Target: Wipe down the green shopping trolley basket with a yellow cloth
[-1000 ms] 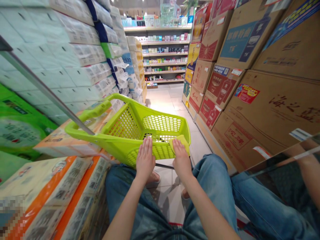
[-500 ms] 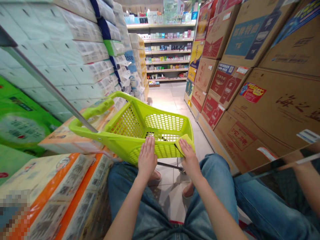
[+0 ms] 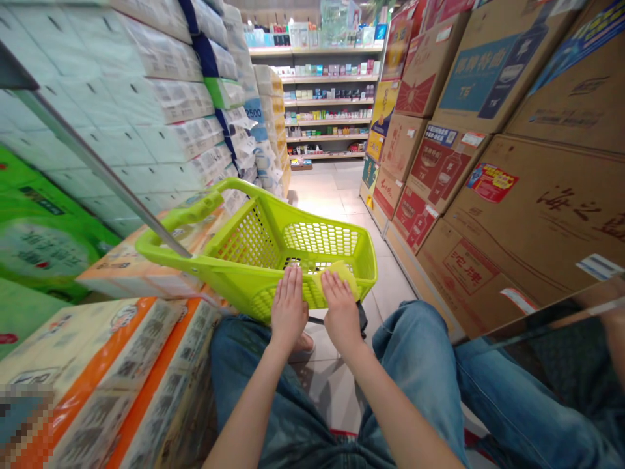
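A lime-green shopping basket cart (image 3: 229, 273) with perforated walls stands in front of my knees, and its grey metal pull handle (image 3: 107, 166) slants up to the left. My left hand (image 3: 289, 303) lies on the near rim, fingers stretched flat over the edge. To its right, my right hand (image 3: 340, 312) presses a yellow cloth (image 3: 349, 277) against the same rim and outer side, closer to the front end. The cloth bunches up past the fingertips. Inside, the basket shows a bare grid floor.
Stacked tissue packs (image 3: 161, 130) rise on the left, with orange-striped packs (image 3: 97, 371) beside my left leg. Cardboard cartons (image 3: 532, 189) line the right side, above a reflective panel (image 3: 537, 365). Shelves of small goods (image 3: 329, 101) stand beyond the tiled floor (image 3: 336, 185).
My right hand and the yellow cloth have slid left along the rim, from the basket's front corner towards my left hand. My left hand and the basket stay almost in place.
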A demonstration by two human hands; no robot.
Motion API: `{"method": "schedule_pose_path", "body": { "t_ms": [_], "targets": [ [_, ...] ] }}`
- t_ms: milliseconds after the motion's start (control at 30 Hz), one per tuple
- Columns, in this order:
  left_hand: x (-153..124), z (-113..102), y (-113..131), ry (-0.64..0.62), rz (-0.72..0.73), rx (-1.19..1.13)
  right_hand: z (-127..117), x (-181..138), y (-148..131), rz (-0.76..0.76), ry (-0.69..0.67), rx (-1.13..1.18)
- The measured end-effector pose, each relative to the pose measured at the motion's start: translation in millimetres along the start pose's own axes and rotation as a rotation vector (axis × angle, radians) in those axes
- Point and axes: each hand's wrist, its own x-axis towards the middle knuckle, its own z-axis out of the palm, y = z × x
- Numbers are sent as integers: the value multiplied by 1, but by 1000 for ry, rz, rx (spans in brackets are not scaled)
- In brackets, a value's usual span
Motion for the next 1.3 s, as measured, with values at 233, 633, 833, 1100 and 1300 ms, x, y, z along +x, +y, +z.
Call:
{"method": "schedule_pose_path", "body": {
  "t_ms": [233, 633, 833, 1100, 1300],
  "targets": [
    [0, -2, -2, -24, 5, 32, 2, 9, -15, -96, -41, 59],
    [0, -1, -1, -12, 8, -11, -32, -38, 105, 162, 142, 54],
    [0, 0, 0, -12, -6, -10, -19, -9, 35, 126, 57, -30],
    [0, -1, -1, -20, -1, 16, 0, 21, -24, -54, -81, 53],
    [-1, -1, -2, -27, 5, 17, -16, -9, 31, -35, -26, 91]
  ]
}}
